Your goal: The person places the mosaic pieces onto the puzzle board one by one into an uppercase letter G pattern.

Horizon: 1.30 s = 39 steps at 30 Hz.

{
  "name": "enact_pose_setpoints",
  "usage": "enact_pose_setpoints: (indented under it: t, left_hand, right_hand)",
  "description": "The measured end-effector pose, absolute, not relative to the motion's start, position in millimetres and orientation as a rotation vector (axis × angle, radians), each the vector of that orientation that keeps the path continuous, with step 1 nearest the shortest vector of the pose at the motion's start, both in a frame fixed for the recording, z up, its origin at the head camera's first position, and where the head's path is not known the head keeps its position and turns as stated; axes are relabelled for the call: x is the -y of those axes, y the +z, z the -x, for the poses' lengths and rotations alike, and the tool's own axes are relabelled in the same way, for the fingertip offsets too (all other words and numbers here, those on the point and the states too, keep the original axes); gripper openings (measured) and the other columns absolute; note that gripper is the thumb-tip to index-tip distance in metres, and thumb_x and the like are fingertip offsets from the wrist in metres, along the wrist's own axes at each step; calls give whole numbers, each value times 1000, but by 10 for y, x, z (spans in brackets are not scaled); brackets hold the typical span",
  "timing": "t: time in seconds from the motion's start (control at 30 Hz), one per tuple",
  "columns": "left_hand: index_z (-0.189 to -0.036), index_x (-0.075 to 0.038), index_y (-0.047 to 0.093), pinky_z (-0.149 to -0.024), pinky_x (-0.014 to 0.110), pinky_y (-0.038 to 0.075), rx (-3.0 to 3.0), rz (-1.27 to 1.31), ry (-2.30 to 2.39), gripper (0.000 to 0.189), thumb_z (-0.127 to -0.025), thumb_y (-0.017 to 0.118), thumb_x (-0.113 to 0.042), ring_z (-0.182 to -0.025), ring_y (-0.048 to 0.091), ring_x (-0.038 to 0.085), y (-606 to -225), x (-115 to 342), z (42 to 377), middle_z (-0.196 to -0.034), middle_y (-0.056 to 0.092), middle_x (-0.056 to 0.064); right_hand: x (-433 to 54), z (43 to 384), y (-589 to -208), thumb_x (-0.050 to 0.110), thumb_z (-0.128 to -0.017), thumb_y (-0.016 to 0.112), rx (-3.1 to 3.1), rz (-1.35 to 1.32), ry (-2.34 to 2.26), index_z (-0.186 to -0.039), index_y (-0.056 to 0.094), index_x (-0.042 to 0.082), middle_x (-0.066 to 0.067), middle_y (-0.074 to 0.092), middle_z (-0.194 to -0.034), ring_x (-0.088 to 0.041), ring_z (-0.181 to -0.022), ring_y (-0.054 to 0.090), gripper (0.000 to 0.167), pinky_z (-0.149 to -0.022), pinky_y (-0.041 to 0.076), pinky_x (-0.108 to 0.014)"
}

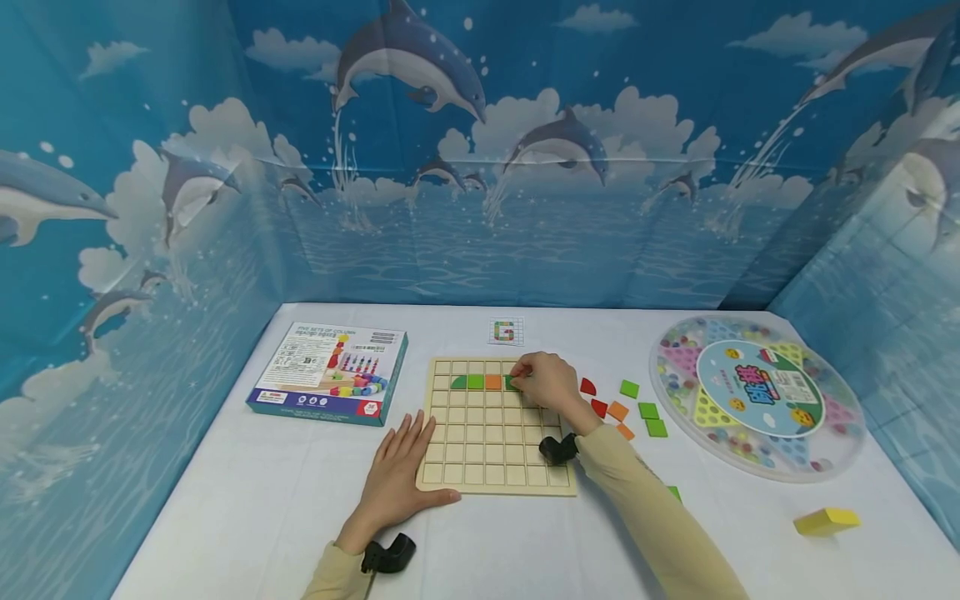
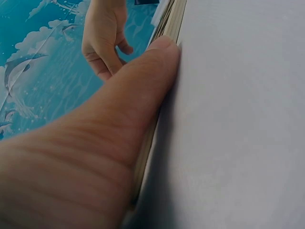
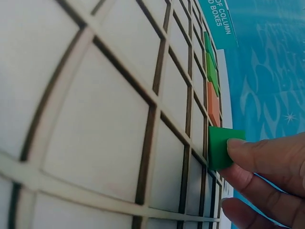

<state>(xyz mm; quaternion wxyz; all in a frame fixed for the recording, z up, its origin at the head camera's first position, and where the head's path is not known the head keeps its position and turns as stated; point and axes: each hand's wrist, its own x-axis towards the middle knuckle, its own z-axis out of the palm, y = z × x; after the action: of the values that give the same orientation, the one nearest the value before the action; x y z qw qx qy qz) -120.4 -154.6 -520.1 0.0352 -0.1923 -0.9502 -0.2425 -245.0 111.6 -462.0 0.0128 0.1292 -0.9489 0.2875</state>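
A wooden grid board (image 1: 495, 489) lies on the white table. In its second row from the back sit a rounded dark green tile (image 1: 459, 383), a light green square (image 1: 476, 382) and an orange square (image 1: 492, 382). My right hand (image 1: 546, 382) pinches a dark green tile (image 3: 221, 148) between thumb and fingers, at the cell right of the orange square. My left hand (image 1: 401, 471) rests at the board's left front corner, fingers straight and spread. Its thumb (image 2: 152, 71) lies along the board's front edge in the left wrist view.
Loose red (image 1: 588, 387), orange (image 1: 618, 411) and green tiles (image 1: 648, 411) lie right of the board. A small pattern card (image 1: 507, 332) is behind it. A boxed toy set (image 1: 326, 375) stands left, a round marble game (image 1: 759, 392) right. Near the right front is a yellow block (image 1: 827, 522).
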Motion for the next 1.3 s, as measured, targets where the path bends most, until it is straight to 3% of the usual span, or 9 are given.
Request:
enact_pose_setpoints:
  t: [0.47, 0.73, 0.9, 1.13, 1.3]
  left_hand:
    - [-150, -7, 26, -111, 49, 8, 2910, 603, -750, 108, -70, 69, -65, -142, 10, 29, -5169, 1532, 1195, -155, 20, 12]
    - [-151, -7, 25, -111, 48, 8, 2912, 597, -744, 109, -70, 69, -66, -143, 9, 29, -5182, 1542, 1194, -156, 19, 11]
    - [-151, -7, 24, -111, 48, 7, 2919, 593, -749, 109, -70, 69, -65, -143, 9, 29, -5170, 1532, 1203, -156, 18, 11]
    - [-151, -7, 24, -111, 48, 7, 2928, 592, -747, 109, -70, 69, -65, -143, 9, 29, -5158, 1531, 1204, -156, 18, 11]
    - [-151, -7, 25, -111, 48, 8, 2924, 594, -747, 109, -70, 69, -65, -143, 9, 29, -5153, 1535, 1197, -156, 19, 11]
  right_hand:
    - [-1085, 2467, -4683, 18, -84, 72, 2977, -389, 843, -92, 77, 14, 1, 65, -88, -20, -86, 56, 10, -65, 49, -37]
    - [-1122, 2413, -4674, 20, -87, 68, 3031, -556, 622, -106, 75, 12, -5, 57, -95, -19, -83, 48, 21, -56, 44, -30]
    - [-1145, 2363, -4614, 23, -90, 66, 3033, -689, 400, -117, 70, 14, -8, 55, -99, -21, -84, 46, 28, -58, 43, -31]
    - [-1293, 2354, -4584, 15, -93, 60, 3095, -779, 669, -127, 62, 9, -8, 52, -96, -22, -82, 39, 35, -64, 37, -34]
    - [-1483, 2309, -4539, 11, -92, 60, 2998, -814, 865, -123, 62, 2, -11, 57, -95, -27, -86, 46, 33, -73, 41, -41]
